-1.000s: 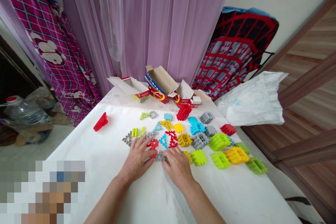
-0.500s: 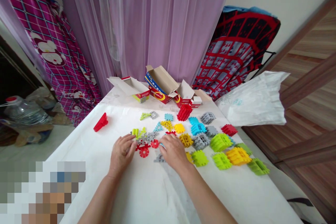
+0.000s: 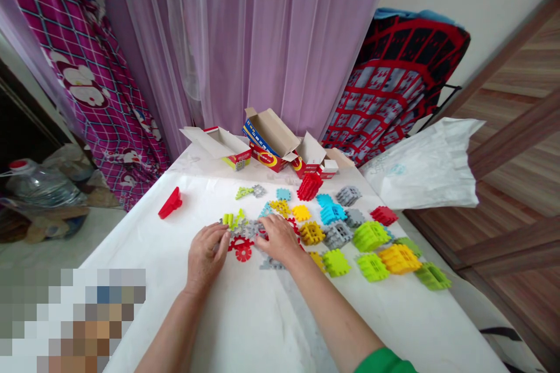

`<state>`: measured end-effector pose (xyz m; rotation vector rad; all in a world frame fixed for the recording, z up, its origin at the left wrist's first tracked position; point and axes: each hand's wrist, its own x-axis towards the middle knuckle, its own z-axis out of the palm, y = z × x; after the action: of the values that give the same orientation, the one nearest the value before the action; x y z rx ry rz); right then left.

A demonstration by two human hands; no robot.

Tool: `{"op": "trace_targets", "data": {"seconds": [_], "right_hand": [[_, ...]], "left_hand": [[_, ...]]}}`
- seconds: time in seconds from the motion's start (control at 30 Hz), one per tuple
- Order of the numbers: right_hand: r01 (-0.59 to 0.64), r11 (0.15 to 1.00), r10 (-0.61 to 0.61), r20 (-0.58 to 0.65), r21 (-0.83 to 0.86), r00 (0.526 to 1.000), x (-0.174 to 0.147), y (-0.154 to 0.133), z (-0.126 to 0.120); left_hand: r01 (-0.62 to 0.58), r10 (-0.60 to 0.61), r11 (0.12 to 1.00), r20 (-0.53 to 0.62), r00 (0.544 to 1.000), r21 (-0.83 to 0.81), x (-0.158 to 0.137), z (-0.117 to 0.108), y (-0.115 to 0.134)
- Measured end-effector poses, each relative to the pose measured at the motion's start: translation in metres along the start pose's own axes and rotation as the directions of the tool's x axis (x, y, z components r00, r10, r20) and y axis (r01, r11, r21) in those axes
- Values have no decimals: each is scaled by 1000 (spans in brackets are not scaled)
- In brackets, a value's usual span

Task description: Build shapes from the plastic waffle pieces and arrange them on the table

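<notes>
My left hand (image 3: 207, 253) rests at the left edge of a small pile of plastic building pieces. Its fingers are loosely bent, the thumb stands apart, and no piece shows in it. Over the right side of the pile, my right hand (image 3: 280, 239) has its fingers and thumb drawn together, and what they pinch is hidden. Between the hands lie grey gear-edged pieces (image 3: 252, 228), a red wheel-shaped piece (image 3: 243, 253) and lime green pieces (image 3: 228, 220). A flat grey piece (image 3: 272, 264) lies just below my right hand.
Sorted stacks stand to the right, among them lime green (image 3: 371, 236), yellow (image 3: 399, 259), grey (image 3: 338, 235) and blue (image 3: 332, 213) ones. Opened cardboard boxes (image 3: 273, 134) line the back edge. A red piece (image 3: 170, 203) lies far left, a white bag (image 3: 424, 166) at the right.
My right hand has shifted slightly up and left over the pile, uncovering red pieces on its right. A green sleeve now shows on that arm. My left hand stays nearly in place.
</notes>
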<state>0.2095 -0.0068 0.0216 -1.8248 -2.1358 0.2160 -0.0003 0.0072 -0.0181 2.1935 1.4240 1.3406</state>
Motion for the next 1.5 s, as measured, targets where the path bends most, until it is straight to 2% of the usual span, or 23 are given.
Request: {"op": "trace_targets", "data": {"seconds": [0.07, 0.1, 0.13, 0.2, 0.27, 0.3, 0.37, 0.43, 0.47, 0.5, 0.57, 0.63, 0.67, 0.73, 0.83, 1.0, 1.07, 1.13, 1.2, 1.27, 1.37, 1.5], "right_hand": [[-109, 962, 134, -85, 251, 987, -7, 2, 3], [-161, 898, 215, -88, 411, 973, -11, 2, 4], [-208, 795, 289, -55, 570, 956, -14, 2, 6], [-279, 521, 372, 79, 807, 925, -22, -1, 9], [-329, 273, 387, 210, 904, 898, -29, -5, 12], [-349, 194, 388, 255, 917, 886, -32, -7, 13], [-373, 136, 391, 296, 918, 871, -37, -9, 16], [-378, 172, 409, 283, 910, 868, -41, -6, 18], [-364, 224, 425, 245, 904, 871, -43, -3, 17], [-335, 302, 438, 182, 893, 880, -45, 0, 16], [-226, 522, 401, -4, 822, 916, -50, 8, 9], [-59, 750, 243, -192, 658, 951, -56, 14, -2], [25, 833, 134, -246, 553, 960, -59, 16, -8], [156, 925, -63, -266, 347, 962, -64, 15, -19], [252, 960, -223, -218, 119, 950, -69, 9, -28], [284, 959, -281, -161, -3, 946, -71, 2, -29], [258, 966, -252, -151, 22, 956, -71, 6, -28], [178, 980, -163, -163, 84, 973, -71, 13, -27], [66, 988, -42, -163, 142, 986, -73, 22, -27], [-23, 987, 40, -110, 158, 993, -76, 28, -27], [-66, 991, 64, 21, 117, 998, -80, 26, -26], [-83, 994, 76, 111, 64, 991, -82, 16, -24]], "left_hand": [[-47, 47, 999, 19, 999, -9, -2, 1, 9], [-73, 73, 997, 33, 997, -16, -4, 3, 15], [-93, 94, 995, 51, 994, -25, -6, 5, 22], [-82, 89, 994, 104, 991, -69, -11, 11, 36], [27, -1, 989, 174, 985, -147, -16, 17, 46], [93, -55, 979, 205, 977, -182, -18, 20, 50], [200, -143, 953, 247, 958, -227, -22, 25, 53], [268, -198, 931, 271, 942, -250, -24, 29, 51], [306, -227, 914, 289, 930, -267, -24, 30, 50], [346, -254, 893, 313, 915, -288, -24, 31, 48], [426, -296, 842, 375, 878, -331, -22, 31, 46], [497, -319, 786, 447, 836, -368, -19, 29, 45], [528, -324, 759, 483, 814, -381, -18, 27, 46], [581, -326, 709, 544, 773, -400, -15, 23, 48], [631, -324, 659, 603, 729, -409, -13, 20, 51], [661, -323, 627, 634, 702, -413, -14, 22, 59], [657, -326, 628, 625, 709, -417, -12, 19, 61], [644, -349, 637, 586, 731, -424, -9, 12, 58], [624, -399, 653, 504, 766, -429, -5, 4, 51], [602, -463, 674, 389, 796, -429, -3, -2, 40], [573, -524, 708, 237, 818, -412, -3, -5, 26], [547, -531, 740, 160, 832, -392, -5, -3, 19]]}}
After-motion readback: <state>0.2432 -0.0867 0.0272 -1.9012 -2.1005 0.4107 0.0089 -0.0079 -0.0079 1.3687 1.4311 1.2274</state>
